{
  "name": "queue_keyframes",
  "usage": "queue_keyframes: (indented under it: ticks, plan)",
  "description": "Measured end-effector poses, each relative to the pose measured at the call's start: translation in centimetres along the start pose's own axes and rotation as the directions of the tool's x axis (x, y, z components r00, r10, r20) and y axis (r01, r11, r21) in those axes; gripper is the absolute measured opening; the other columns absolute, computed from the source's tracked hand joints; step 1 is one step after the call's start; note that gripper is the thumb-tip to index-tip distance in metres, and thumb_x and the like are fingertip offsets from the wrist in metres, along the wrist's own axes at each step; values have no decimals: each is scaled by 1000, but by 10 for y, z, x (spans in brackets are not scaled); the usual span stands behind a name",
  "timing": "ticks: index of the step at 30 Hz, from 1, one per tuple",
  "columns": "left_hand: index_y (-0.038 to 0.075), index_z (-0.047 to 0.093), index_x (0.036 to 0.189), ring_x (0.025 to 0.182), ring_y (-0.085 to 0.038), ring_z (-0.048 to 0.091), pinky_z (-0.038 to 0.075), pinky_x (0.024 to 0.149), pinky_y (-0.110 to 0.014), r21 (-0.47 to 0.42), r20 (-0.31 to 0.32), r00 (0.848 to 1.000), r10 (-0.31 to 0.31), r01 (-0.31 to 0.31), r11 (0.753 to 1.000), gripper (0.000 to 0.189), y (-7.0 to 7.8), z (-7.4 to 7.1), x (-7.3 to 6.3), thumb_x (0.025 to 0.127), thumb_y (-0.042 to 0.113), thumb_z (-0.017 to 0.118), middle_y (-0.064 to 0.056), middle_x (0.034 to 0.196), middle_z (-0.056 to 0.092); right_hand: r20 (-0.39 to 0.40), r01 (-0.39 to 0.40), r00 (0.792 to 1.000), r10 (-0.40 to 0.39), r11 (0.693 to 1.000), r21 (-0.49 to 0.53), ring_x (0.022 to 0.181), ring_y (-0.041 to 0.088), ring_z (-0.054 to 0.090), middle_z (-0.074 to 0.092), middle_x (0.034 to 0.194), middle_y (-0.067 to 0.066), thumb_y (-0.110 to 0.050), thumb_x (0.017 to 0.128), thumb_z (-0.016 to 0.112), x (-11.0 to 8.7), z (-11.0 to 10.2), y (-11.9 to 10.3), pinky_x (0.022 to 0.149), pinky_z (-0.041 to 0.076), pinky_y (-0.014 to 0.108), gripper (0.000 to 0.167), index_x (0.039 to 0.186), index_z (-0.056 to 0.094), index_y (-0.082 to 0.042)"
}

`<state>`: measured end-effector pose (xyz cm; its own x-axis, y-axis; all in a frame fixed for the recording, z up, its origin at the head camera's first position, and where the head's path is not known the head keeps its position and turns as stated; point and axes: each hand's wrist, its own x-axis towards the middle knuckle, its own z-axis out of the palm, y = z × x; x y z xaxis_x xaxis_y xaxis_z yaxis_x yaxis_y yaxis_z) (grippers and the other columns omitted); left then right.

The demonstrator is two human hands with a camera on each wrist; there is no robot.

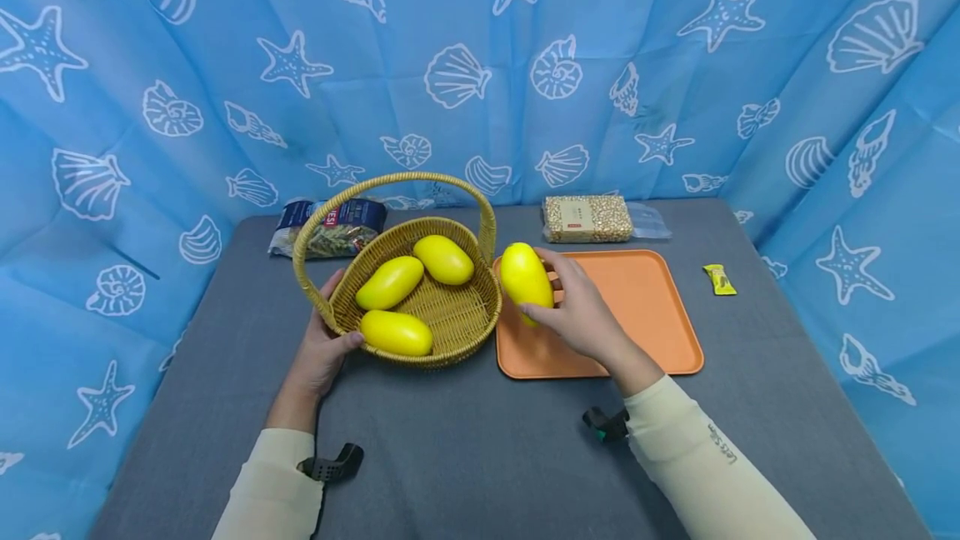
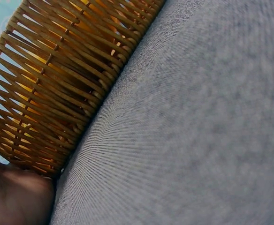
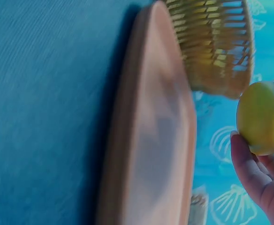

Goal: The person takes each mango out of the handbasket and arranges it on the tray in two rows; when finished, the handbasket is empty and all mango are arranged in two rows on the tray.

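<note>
My right hand (image 1: 581, 311) grasps a yellow mango (image 1: 525, 277), thumb on its near side and fingers curled round the other, lifted over the left end of the orange tray (image 1: 645, 315). Just left of that grip stands the wicker basket (image 1: 459, 317), with three more mangoes (image 1: 396, 333) lying inside. My left hand (image 1: 324, 352) clasps the basket's left side, thumb over the rim beside the nearest mango. Beyond my right grip lies a pack of pale grains (image 1: 588, 219); beyond my left, behind the basket, a blue printed bag (image 1: 341, 233).
</note>
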<state>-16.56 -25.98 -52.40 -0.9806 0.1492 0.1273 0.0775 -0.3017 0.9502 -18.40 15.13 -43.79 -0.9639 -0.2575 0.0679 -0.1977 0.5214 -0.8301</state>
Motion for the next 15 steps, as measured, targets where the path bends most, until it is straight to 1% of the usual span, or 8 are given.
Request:
queue_keyframes:
  ticks: [6, 10, 15]
  plan:
    - [22, 19, 176, 150, -31, 37, 47, 111, -31, 7, -5, 1000, -6, 6, 1000, 94, 0, 0, 0, 102, -13, 64, -15, 176, 24, -21, -105, 994, 104, 993, -46, 124, 42, 57, 47, 149, 22, -16, 96, 85, 8, -4, 22, 97, 54, 59, 87, 168, 36, -8]
    - [20, 17, 176, 150, -32, 36, 47, 111, -31, 7, -5, 1000, -8, 8, 1000, 94, 0, 0, 0, 102, -11, 66, -14, 176, 24, -22, -170, 985, 169, 981, -88, 128, 42, 55, 45, 152, 24, -19, 98, 83, 13, -6, 33, 101, 51, 59, 86, 168, 35, -6]
    - [18, 15, 176, 150, -32, 35, 48, 111, -32, 5, -5, 1000, -11, 11, 1000, 94, 0, -1, 0, 102, -11, 64, -14, 176, 24, -12, -222, 975, 222, 964, -148, 132, 42, 49, 43, 157, 27, -24, 101, 79, 21, -7, 40, 106, 47, 61, 83, 168, 35, -2]
